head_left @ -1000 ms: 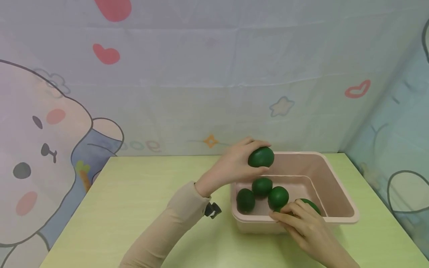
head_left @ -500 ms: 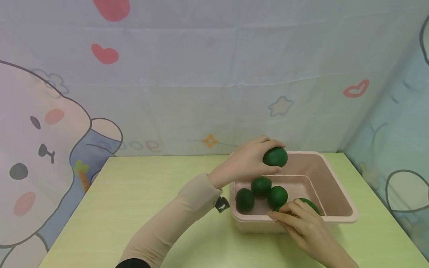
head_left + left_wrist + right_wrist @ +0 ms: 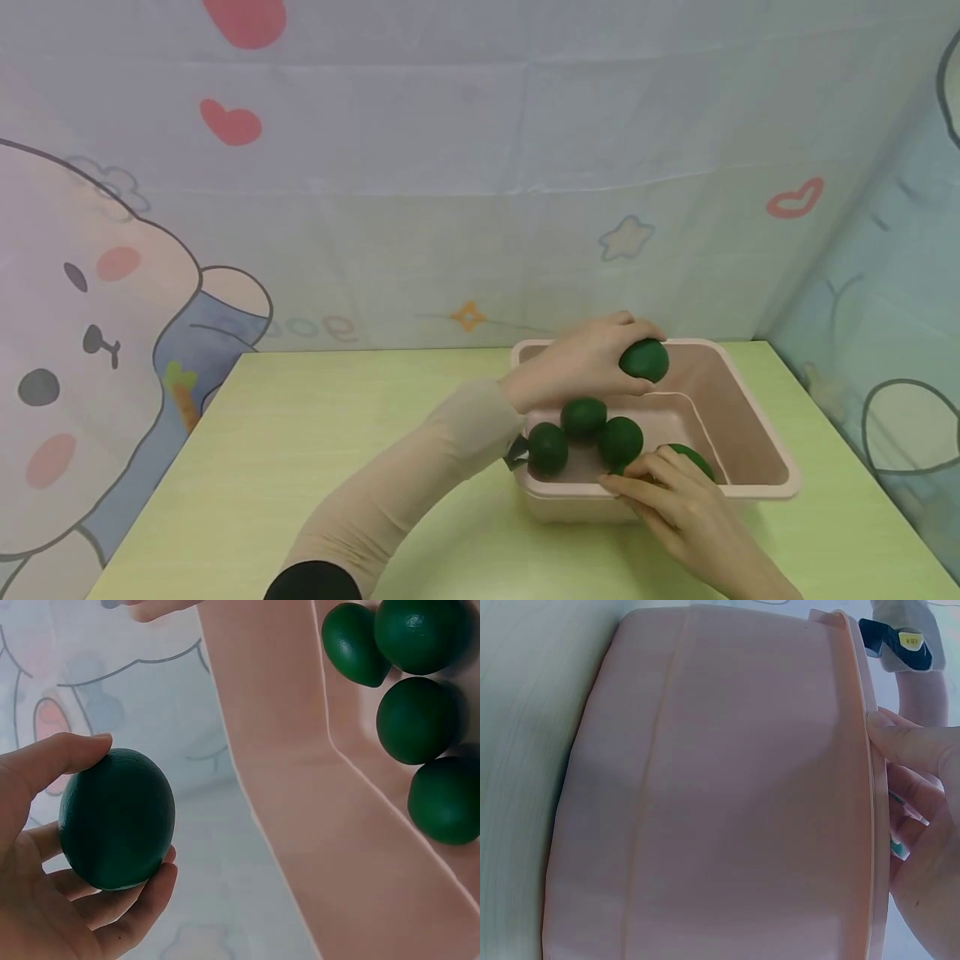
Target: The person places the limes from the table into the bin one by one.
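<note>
A pale pink plastic bin (image 3: 761, 492) stands on the table. My left hand (image 3: 592, 358) holds a dark green, oval lime-like fruit (image 3: 118, 819) over the bin's far part, thumb on one side and fingers curled around the other. Several similar fruits, among them one green fruit (image 3: 583, 418) with a neighbour on each side, lie on the bin's floor at the left and near side. My right hand (image 3: 678, 508) grips the near rim (image 3: 877, 825), thumb outside and fingers over the inner side. Another green fruit (image 3: 692, 460) is partly hidden behind that hand.
The pale yellow-green table (image 3: 360, 408) extends left of the bin. A printed cloth backdrop (image 3: 420, 167) hangs along the table's back edge, and a blue cloth side (image 3: 885, 275) stands at the right.
My left hand has moved right with the green fruit, from above the bin's far left corner to over its far middle, dipping slightly lately. The right hand stays on the rim.
</note>
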A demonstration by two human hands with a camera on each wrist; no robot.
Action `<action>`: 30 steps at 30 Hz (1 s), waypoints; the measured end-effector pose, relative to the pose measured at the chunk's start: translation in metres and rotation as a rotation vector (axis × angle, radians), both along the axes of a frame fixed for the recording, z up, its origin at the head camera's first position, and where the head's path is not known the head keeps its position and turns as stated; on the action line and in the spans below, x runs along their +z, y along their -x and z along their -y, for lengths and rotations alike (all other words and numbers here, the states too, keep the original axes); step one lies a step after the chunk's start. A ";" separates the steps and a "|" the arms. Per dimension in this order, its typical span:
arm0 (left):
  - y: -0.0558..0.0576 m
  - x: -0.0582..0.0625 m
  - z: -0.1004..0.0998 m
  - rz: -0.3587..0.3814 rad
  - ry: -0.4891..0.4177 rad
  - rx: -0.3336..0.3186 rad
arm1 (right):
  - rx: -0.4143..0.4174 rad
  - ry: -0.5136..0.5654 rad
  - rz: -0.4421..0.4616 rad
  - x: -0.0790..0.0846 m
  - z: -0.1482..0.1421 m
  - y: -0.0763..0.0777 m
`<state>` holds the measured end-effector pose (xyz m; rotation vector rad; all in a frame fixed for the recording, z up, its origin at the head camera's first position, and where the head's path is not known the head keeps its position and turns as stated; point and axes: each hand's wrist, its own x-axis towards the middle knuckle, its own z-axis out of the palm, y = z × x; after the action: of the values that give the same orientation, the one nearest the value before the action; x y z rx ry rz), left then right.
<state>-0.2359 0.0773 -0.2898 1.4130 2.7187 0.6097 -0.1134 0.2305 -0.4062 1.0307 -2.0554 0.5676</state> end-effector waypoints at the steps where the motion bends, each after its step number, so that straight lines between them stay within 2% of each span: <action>1: 0.000 -0.001 -0.002 -0.009 0.007 -0.003 | 0.000 0.000 -0.002 0.000 0.000 0.000; 14: 0.005 -0.012 -0.024 -0.022 0.098 0.026 | 0.009 -0.001 -0.004 0.000 -0.001 0.001; 30: 0.010 -0.032 -0.040 0.060 0.126 0.035 | 0.003 -0.003 -0.011 -0.003 0.000 0.002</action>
<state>-0.2457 0.1171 -0.3215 1.2999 2.6876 0.4657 -0.1152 0.2307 -0.4092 1.0371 -2.0460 0.5590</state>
